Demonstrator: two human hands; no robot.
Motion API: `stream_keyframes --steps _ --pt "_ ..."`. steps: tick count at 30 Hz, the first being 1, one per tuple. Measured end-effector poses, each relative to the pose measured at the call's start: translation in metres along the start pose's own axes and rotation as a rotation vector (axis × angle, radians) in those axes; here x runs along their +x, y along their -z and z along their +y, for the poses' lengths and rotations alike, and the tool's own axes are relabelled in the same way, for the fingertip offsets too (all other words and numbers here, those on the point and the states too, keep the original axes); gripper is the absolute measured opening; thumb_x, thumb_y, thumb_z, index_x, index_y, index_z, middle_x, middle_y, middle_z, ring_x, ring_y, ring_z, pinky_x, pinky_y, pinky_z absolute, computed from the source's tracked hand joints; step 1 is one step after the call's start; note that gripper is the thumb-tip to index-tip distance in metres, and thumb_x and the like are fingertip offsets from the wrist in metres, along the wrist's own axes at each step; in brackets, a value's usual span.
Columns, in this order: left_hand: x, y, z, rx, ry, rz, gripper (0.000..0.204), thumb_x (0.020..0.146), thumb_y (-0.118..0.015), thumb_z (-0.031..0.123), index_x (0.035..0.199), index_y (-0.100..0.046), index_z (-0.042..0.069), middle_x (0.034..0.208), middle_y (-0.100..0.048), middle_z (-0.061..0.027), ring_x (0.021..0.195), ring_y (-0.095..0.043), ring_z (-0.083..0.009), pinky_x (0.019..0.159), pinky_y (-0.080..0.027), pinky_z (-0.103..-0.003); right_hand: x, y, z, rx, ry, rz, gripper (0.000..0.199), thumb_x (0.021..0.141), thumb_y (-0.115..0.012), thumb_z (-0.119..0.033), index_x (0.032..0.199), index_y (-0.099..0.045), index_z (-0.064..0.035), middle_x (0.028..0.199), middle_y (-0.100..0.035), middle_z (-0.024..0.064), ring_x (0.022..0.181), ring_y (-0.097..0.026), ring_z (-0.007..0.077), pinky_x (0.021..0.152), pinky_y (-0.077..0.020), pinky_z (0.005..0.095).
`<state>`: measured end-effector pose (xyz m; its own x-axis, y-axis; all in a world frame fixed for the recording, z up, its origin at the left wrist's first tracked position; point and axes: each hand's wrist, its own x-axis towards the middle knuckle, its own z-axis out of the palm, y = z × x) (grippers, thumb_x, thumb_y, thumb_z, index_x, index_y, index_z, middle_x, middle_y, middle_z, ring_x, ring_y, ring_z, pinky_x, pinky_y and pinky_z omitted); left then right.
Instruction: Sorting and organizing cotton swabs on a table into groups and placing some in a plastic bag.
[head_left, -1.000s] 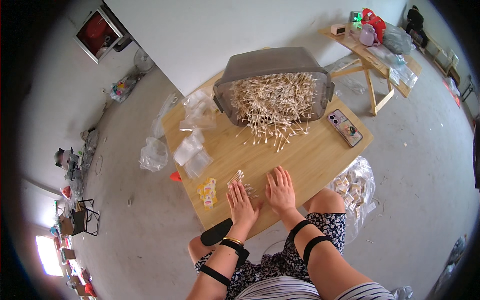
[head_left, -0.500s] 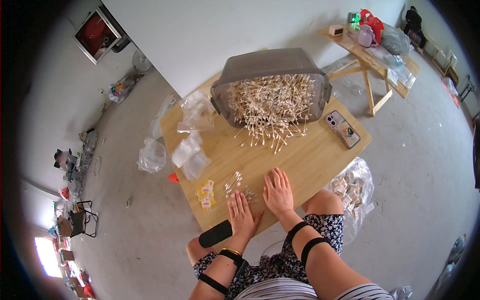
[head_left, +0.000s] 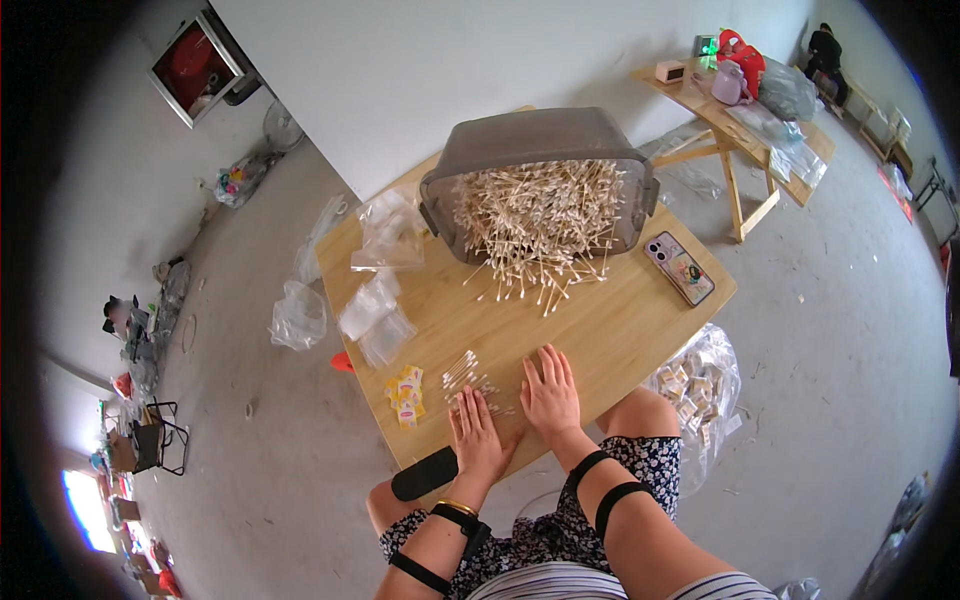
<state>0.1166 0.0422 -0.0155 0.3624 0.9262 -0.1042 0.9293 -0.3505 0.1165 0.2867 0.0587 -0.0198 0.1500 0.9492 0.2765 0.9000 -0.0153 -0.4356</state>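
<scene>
both hands lie flat and open on a pale wood table (head_left: pixel 620 330), holding nothing: the left hand (head_left: pixel 478 436) covers the near end of a small swab bunch (head_left: pixel 468 378), the right hand (head_left: pixel 549 393) sits just beside it at 3 o'clock. at 12 o'clock a grey bin (head_left: pixel 535 145), tipped on its side, spills swabs (head_left: pixel 535 225). yellow packets (head_left: pixel 405 394) lie at 9 o'clock, clear bags (head_left: pixel 375 315) at 10, a phone (head_left: pixel 680 268) at 2. bare concrete floor (head_left: pixel 830 350) all round; another table (head_left: pixel 745 110) stands far off by the white wall (head_left: pixel 450 70).

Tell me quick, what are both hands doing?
Left hand: open, flat on the small pile of cotton swabs.
Right hand: open, flat on the wooden table, holding nothing.
</scene>
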Motion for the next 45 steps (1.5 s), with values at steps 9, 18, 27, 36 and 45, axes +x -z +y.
stream_keyframes --steps 9,18,27,36,45 --pt "-0.010 0.005 0.005 0.009 -0.016 -0.019 0.104 0.093 -0.050 0.064 0.155 -0.011 -0.010 0.164 -0.010 -0.0273 0.154 -0.007 -0.0386 0.123 -0.004 -0.054 0.000 0.003 -0.001 0.033 0.007 -0.019 0.049 0.093 -0.054 -0.022 0.138 -0.053 -0.0032 0.145 -0.044 0.0213 0.144 -0.033 0.0342 0.123 -0.0222 0.0473" --pt "0.009 0.017 -0.008 0.090 -0.042 0.003 0.098 0.094 -0.051 0.059 0.156 -0.013 -0.007 0.164 -0.012 -0.0245 0.154 -0.007 -0.0365 0.124 -0.002 -0.055 0.000 0.000 0.001 0.019 0.016 0.000 0.048 0.092 -0.054 -0.022 0.136 -0.054 -0.0028 0.144 -0.045 0.0208 0.144 -0.033 0.0338 0.123 -0.0225 0.0471" --pt "-0.006 0.006 0.007 -0.050 0.069 -0.023 0.098 0.096 -0.050 0.056 0.154 -0.009 -0.012 0.163 -0.008 -0.0297 0.154 -0.005 -0.0388 0.124 -0.001 -0.051 0.000 0.001 0.001 0.016 0.013 -0.003 0.048 0.092 -0.054 -0.024 0.135 -0.056 -0.0021 0.144 -0.045 0.0210 0.144 -0.034 0.0332 0.122 -0.0233 0.0471" --pt "-0.014 0.004 0.019 -0.114 0.088 0.011 0.097 0.097 -0.048 0.057 0.153 -0.014 -0.014 0.161 -0.010 -0.0339 0.153 -0.006 -0.0427 0.124 -0.001 -0.051 0.000 0.002 0.001 0.007 0.008 -0.011 0.049 0.091 -0.056 -0.024 0.135 -0.056 -0.0025 0.145 -0.045 0.0209 0.144 -0.034 0.0333 0.122 -0.0240 0.0468" --pt "0.009 0.007 0.009 -0.057 0.147 0.018 0.094 0.098 -0.049 0.054 0.153 -0.013 -0.013 0.162 -0.012 -0.0320 0.153 -0.007 -0.0406 0.124 -0.007 -0.052 0.001 0.001 0.001 -0.012 0.005 0.006 0.048 0.092 -0.055 -0.024 0.135 -0.056 -0.0036 0.144 -0.046 0.0199 0.143 -0.035 0.0327 0.122 -0.0243 0.0464"
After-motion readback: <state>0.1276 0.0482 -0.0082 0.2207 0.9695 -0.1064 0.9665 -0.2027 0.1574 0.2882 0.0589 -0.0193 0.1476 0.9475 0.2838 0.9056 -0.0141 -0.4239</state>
